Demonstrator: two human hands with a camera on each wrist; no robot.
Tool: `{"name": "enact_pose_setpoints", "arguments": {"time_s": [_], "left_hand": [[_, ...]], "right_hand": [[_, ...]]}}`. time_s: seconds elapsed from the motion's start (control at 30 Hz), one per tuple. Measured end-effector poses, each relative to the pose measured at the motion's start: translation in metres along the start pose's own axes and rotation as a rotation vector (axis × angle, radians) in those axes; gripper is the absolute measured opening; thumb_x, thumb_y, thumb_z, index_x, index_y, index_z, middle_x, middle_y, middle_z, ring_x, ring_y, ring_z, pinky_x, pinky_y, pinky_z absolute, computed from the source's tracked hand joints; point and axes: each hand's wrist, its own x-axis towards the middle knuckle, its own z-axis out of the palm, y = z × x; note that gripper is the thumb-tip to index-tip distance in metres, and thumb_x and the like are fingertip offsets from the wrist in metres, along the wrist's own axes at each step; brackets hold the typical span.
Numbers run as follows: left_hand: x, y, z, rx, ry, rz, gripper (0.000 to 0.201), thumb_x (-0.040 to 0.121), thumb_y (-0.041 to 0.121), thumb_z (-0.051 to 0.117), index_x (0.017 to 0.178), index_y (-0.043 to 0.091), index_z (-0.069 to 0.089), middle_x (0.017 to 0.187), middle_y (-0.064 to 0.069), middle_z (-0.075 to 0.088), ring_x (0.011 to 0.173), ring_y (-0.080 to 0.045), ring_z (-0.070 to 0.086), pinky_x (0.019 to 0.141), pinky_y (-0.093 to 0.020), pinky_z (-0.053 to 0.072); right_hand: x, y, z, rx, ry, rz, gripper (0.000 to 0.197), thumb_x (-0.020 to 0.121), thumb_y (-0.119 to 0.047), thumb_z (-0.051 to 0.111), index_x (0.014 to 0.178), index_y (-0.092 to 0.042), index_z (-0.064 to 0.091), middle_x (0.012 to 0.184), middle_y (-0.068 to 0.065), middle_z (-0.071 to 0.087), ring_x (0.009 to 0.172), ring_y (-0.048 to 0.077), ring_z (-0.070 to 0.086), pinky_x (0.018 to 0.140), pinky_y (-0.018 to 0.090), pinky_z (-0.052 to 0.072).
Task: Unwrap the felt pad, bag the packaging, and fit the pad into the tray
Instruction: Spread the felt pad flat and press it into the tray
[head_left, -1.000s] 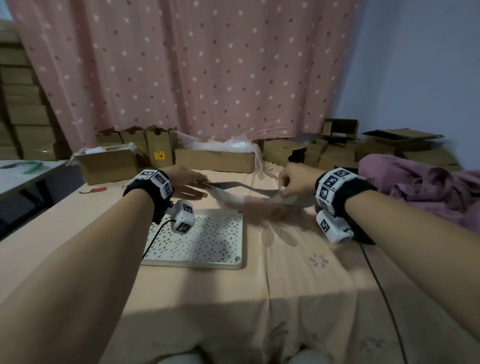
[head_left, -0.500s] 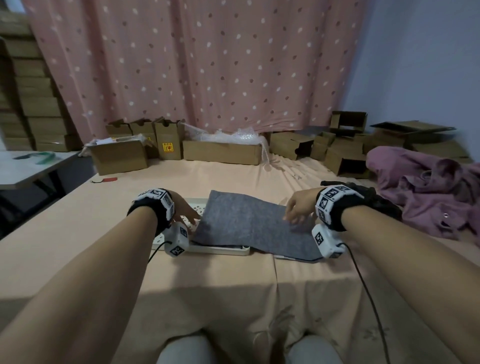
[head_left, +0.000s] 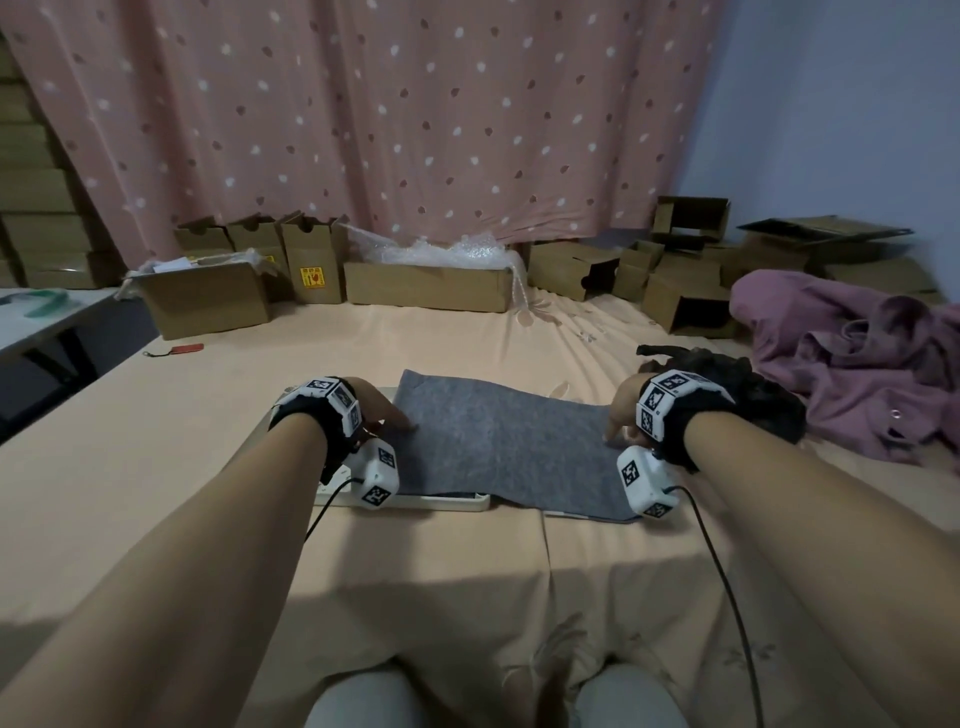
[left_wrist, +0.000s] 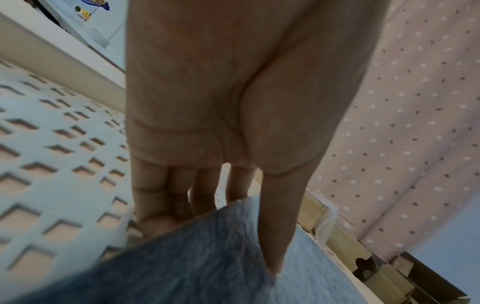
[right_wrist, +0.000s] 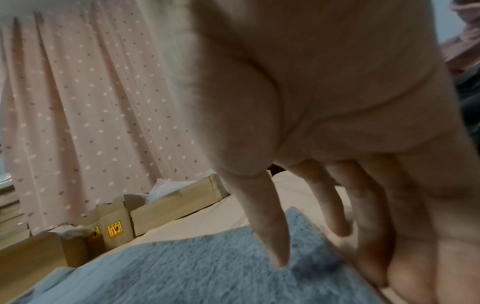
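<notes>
A grey felt pad (head_left: 498, 447) lies spread on the peach bedsheet, its left part over a white perforated tray (head_left: 441, 503) and its right part hanging past the tray onto the sheet. My left hand (head_left: 395, 415) holds the pad's left edge. In the left wrist view the thumb (left_wrist: 275, 236) lies on top of the felt pad (left_wrist: 194, 267), the fingers go under its edge, and the tray (left_wrist: 52, 144) sits beside it. My right hand (head_left: 615, 426) holds the right edge, thumb (right_wrist: 272, 236) on the felt pad (right_wrist: 182, 267), with the fingers curled at its edge.
Open cardboard boxes line the back by the dotted curtain, one holding bubble wrap (head_left: 431, 254). A purple garment (head_left: 857, 364) and a black item (head_left: 727, 374) lie at the right. A small red item (head_left: 184, 349) lies at the left, near a white table (head_left: 41, 317).
One second ago both hands held the pad up above the tray. It now lies spread flat across the tray, with a hand at each end.
</notes>
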Motion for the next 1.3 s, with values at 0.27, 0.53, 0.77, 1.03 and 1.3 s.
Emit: {"name": "enact_pose_setpoints", "arguments": {"time_s": [0.27,0.53,0.77,1.03,1.3], "left_hand": [[-0.006,-0.014,-0.016,-0.059,-0.044,0.014,0.081,0.034,0.046,0.086,0.104,0.007,0.071,0.103,-0.016,0.076,0.1,-0.037,0.072,0.094,-0.057,0.052],[-0.054,-0.037,-0.089,-0.284,0.171,0.043,0.032,0.076,0.015,0.079,0.106,0.006,0.072,0.113,-0.02,0.071,0.108,-0.039,0.066,0.097,-0.055,0.05],[-0.094,-0.073,-0.126,-0.432,0.298,0.066,0.014,0.092,0.012,0.067,0.1,0.0,0.067,0.105,-0.021,0.068,0.094,-0.036,0.065,0.095,-0.054,0.052],[-0.062,-0.124,-0.11,-0.327,0.217,-0.027,0.028,0.086,0.019,0.074,0.104,-0.002,0.067,0.103,-0.018,0.071,0.099,-0.038,0.068,0.093,-0.048,0.053],[-0.058,-0.114,-0.081,-0.295,0.299,-0.056,0.03,0.075,0.012,0.085,0.101,0.002,0.074,0.103,-0.017,0.072,0.101,-0.034,0.067,0.093,-0.044,0.056]], "right_hand": [[-0.01,-0.003,-0.013,0.084,-0.186,0.04,0.023,0.076,-0.02,0.08,0.081,-0.002,0.067,0.084,0.01,0.069,0.081,0.027,0.066,0.081,0.033,0.053],[-0.003,-0.06,-0.04,0.467,-0.164,-0.112,0.043,0.084,-0.016,0.07,0.122,-0.005,0.053,0.1,0.009,0.064,0.083,0.023,0.062,0.067,0.032,0.048],[-0.031,-0.13,-0.014,1.018,-0.242,-0.349,0.033,0.097,-0.001,0.049,0.13,-0.003,0.052,0.131,0.016,0.061,0.117,0.03,0.061,0.083,0.039,0.059],[0.007,-0.127,0.036,0.558,-0.378,-0.09,0.026,0.078,-0.007,0.072,0.094,-0.01,0.052,0.076,0.006,0.054,0.065,0.018,0.053,0.069,0.026,0.047],[-0.024,-0.135,0.041,0.276,-0.295,-0.003,0.019,0.092,-0.021,0.062,0.089,-0.003,0.064,0.075,0.013,0.068,0.064,0.026,0.059,0.075,0.033,0.053]]}}
